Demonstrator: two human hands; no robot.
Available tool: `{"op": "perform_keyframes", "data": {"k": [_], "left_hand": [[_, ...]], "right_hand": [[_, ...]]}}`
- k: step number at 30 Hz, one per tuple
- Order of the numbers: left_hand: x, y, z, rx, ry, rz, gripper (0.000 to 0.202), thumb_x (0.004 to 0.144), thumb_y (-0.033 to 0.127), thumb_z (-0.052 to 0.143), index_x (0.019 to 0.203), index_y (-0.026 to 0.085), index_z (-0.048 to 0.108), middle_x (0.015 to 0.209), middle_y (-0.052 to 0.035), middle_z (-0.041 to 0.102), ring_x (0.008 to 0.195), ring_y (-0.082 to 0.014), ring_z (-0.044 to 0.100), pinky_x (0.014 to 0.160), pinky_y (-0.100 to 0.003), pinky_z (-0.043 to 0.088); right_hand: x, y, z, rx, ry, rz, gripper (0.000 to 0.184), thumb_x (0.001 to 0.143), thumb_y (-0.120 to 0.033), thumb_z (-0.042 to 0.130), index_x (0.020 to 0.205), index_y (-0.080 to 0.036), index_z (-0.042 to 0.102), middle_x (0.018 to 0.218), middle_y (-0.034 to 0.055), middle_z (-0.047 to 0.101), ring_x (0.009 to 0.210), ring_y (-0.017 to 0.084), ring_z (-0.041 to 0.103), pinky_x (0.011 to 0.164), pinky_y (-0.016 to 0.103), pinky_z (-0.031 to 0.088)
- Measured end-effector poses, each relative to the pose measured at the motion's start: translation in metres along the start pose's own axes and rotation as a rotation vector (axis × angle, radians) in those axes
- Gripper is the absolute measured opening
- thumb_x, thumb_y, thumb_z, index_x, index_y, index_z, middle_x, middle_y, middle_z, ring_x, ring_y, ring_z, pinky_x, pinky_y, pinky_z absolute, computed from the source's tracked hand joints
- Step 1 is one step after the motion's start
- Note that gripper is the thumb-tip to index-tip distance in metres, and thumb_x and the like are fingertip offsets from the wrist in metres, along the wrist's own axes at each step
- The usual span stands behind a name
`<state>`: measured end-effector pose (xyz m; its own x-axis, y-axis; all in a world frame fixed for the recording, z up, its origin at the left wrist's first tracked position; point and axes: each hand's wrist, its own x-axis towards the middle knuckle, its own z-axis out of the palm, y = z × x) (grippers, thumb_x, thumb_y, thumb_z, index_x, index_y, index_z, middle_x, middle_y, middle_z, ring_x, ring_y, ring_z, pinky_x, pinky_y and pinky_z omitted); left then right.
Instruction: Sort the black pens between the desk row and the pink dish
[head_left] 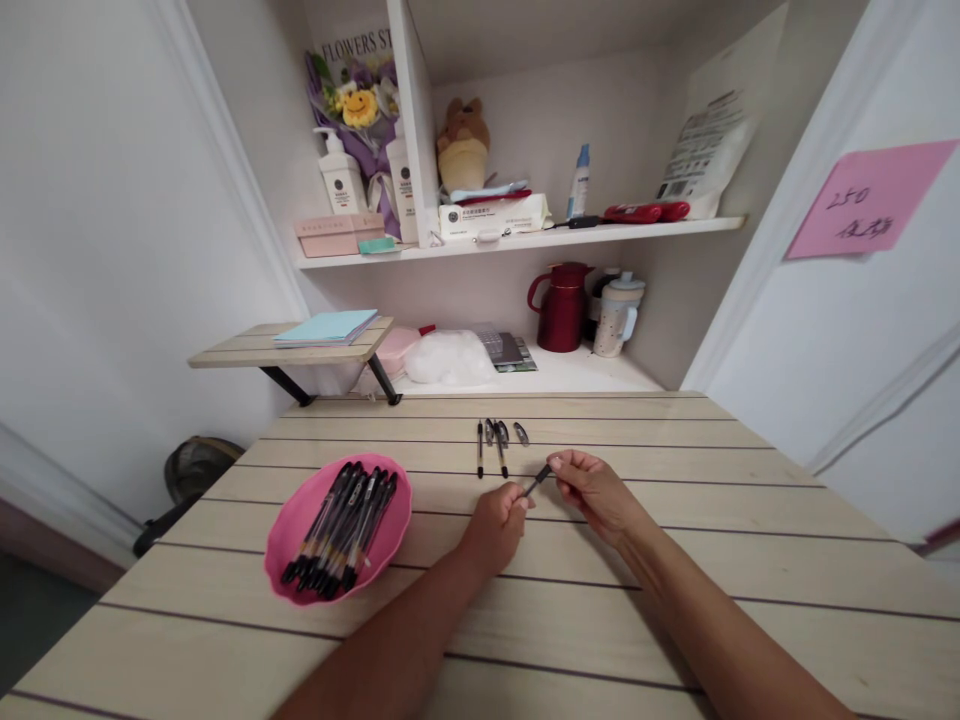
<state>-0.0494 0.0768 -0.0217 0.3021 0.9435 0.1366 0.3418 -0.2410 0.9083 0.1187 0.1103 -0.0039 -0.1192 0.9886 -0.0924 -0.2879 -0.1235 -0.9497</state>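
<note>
A dark pen (535, 483) is held between my two hands, just above the wooden table (600, 650). My left hand (495, 525) is closed round its near end. With thumb and fingers, my right hand (592, 490) pinches the far, black end; whether that end is a separate cap I cannot tell. Just beyond my hands lie two slim pens, a left one (480, 448) and a right one (501, 455). Small dark pieces that look like pen caps lie about them, one (521, 433) apart on the right. To my left, a pink bowl (401, 530) holds several black-ended pens (341, 525).
A small raised shelf (240, 347) with a blue paper stack (326, 327) stands at the table's back left. Behind the table are a red jug (562, 310), a pale cup (617, 318) and a white plastic bag (450, 358). An upper shelf (637, 234) holds bottles and boxes.
</note>
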Motion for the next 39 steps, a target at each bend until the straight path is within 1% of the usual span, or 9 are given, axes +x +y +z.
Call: {"op": "perform_keyframes", "data": {"k": [2,7,12,16,18,23,29,35,39], "left_hand": [[0.0,0.0004,-0.0002,0.005,0.001,-0.007,0.023,0.082,0.028,0.037,0.081,0.015,0.055,0.052,0.0039,0.046,0.049,-0.0095,0.041,0.05,-0.021,0.031],[-0.0002,0.0007,-0.0007,0.003,0.0,0.005,0.023,0.082,0.028,0.037,0.08,0.015,0.055,0.052,0.0038,0.047,0.05,-0.0096,0.042,0.051,-0.021,0.032],[-0.0003,0.002,-0.0007,0.011,0.004,0.009,0.023,0.082,0.028,0.036,0.08,0.015,0.055,0.052,0.0039,0.046,0.05,-0.0097,0.042,0.051,-0.022,0.032],[0.0,0.0022,-0.0004,0.017,0.004,0.002,0.023,0.082,0.028,0.036,0.079,0.015,0.055,0.052,0.0037,0.046,0.05,-0.0098,0.042,0.052,-0.021,0.032],[0.0001,0.0018,-0.0003,0.019,0.004,0.008,0.023,0.082,0.028,0.036,0.079,0.015,0.055,0.052,0.0038,0.046,0.05,-0.0097,0.042,0.052,-0.022,0.032],[0.0,0.0022,0.0,0.007,0.004,-0.001,0.022,0.081,0.028,0.037,0.078,0.016,0.055,0.051,0.0037,0.046,0.05,-0.01,0.042,0.052,-0.022,0.032],[0.0002,0.0025,0.0007,0.001,0.017,-0.016,0.022,0.081,0.028,0.038,0.078,0.016,0.056,0.051,0.0036,0.046,0.05,-0.0103,0.041,0.052,-0.022,0.031],[0.0001,0.0029,-0.0004,0.038,0.006,0.012,0.023,0.081,0.029,0.037,0.078,0.016,0.056,0.051,0.0036,0.047,0.051,-0.0105,0.042,0.053,-0.022,0.032],[0.0003,0.0033,-0.0004,0.039,0.003,0.003,0.023,0.081,0.027,0.036,0.078,0.016,0.055,0.051,0.0036,0.047,0.05,-0.0103,0.042,0.052,-0.022,0.032]], "right_hand": [[-0.0005,-0.0003,-0.0001,0.006,-0.021,0.009,0.03,0.058,-0.042,0.072,0.064,-0.017,0.057,0.045,-0.0042,0.047,0.04,0.005,0.032,0.038,0.019,0.019],[-0.0015,-0.003,-0.0028,0.054,-0.081,0.011,0.033,0.057,-0.037,0.074,0.081,-0.017,0.063,0.053,-0.003,0.051,0.043,0.006,0.034,0.039,0.02,0.019],[-0.001,-0.001,-0.001,-0.006,-0.027,-0.005,0.029,0.056,-0.039,0.074,0.062,-0.017,0.056,0.046,-0.0047,0.046,0.041,0.005,0.033,0.039,0.02,0.019],[-0.0024,-0.0029,-0.0004,0.038,-0.079,-0.001,0.03,0.059,-0.04,0.072,0.076,-0.017,0.061,0.058,-0.0016,0.055,0.043,0.006,0.037,0.039,0.02,0.02],[-0.0022,-0.003,-0.0014,0.051,-0.092,-0.001,0.033,0.059,-0.039,0.072,0.082,-0.017,0.062,0.057,-0.0016,0.054,0.043,0.006,0.036,0.039,0.02,0.019],[-0.0003,0.0002,-0.002,-0.013,-0.025,-0.006,0.03,0.058,-0.041,0.072,0.064,-0.016,0.057,0.045,-0.0042,0.046,0.04,0.005,0.032,0.039,0.02,0.018],[-0.0018,-0.0017,-0.0013,-0.005,-0.076,-0.005,0.034,0.06,-0.043,0.069,0.081,-0.016,0.063,0.048,-0.0026,0.051,0.04,0.005,0.032,0.039,0.021,0.016],[-0.0011,-0.0003,-0.0007,-0.047,-0.019,-0.012,0.028,0.059,-0.039,0.072,0.061,-0.017,0.055,0.045,-0.0046,0.047,0.041,0.005,0.034,0.041,0.02,0.019],[-0.0028,-0.0029,-0.0009,-0.015,-0.055,-0.014,0.027,0.058,-0.035,0.073,0.076,-0.018,0.062,0.058,-0.0022,0.055,0.046,0.005,0.038,0.042,0.019,0.024]]}}
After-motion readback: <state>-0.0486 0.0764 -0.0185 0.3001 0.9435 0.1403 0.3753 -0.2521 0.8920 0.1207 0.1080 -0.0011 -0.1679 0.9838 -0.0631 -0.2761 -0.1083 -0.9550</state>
